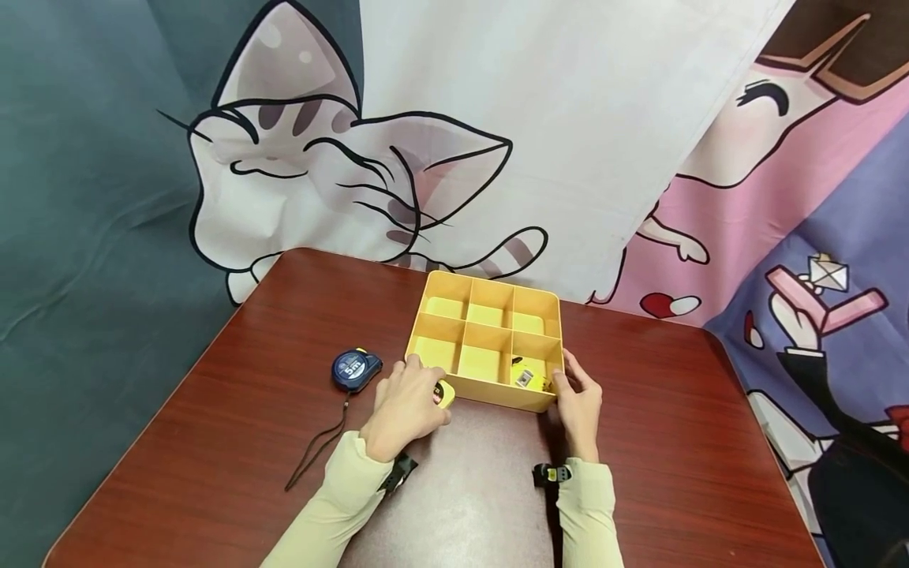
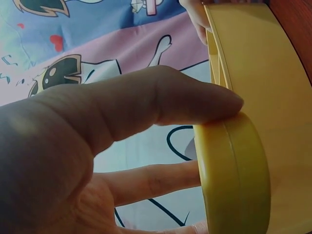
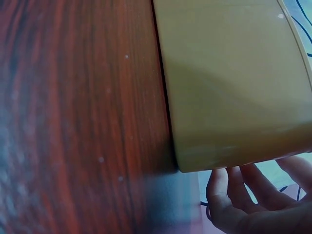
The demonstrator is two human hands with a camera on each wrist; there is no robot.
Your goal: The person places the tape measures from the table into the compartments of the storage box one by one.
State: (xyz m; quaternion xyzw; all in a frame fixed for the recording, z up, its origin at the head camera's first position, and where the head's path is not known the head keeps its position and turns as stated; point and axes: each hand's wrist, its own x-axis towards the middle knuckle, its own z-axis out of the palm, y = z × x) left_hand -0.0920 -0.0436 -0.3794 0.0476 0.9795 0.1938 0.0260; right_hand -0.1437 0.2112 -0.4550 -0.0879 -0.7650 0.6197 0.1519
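My left hand [image 1: 406, 406] pinches a yellow tape measure [image 1: 444, 394] between thumb and fingers, at the front left of a yellow divided box [image 1: 490, 393]. In the left wrist view the thumb lies on the rounded yellow case [image 2: 234, 170], close to the box's front wall [image 2: 263, 73]. At the box's front right corner my right hand [image 1: 581, 402] holds the side, its thumb by the rim. Fingertips [image 3: 219, 180] touch the right wall in the right wrist view. Another yellow tape measure [image 1: 525, 377] lies inside the front right compartment.
A dark blue tape measure [image 1: 351, 369] marked 5m lies left of the box, its dark wrist cord [image 1: 312, 450] trailing toward the front. The reddish wooden table [image 1: 675, 426] extends around the box. Behind the table hangs a cartoon-printed cloth [image 1: 568, 118].
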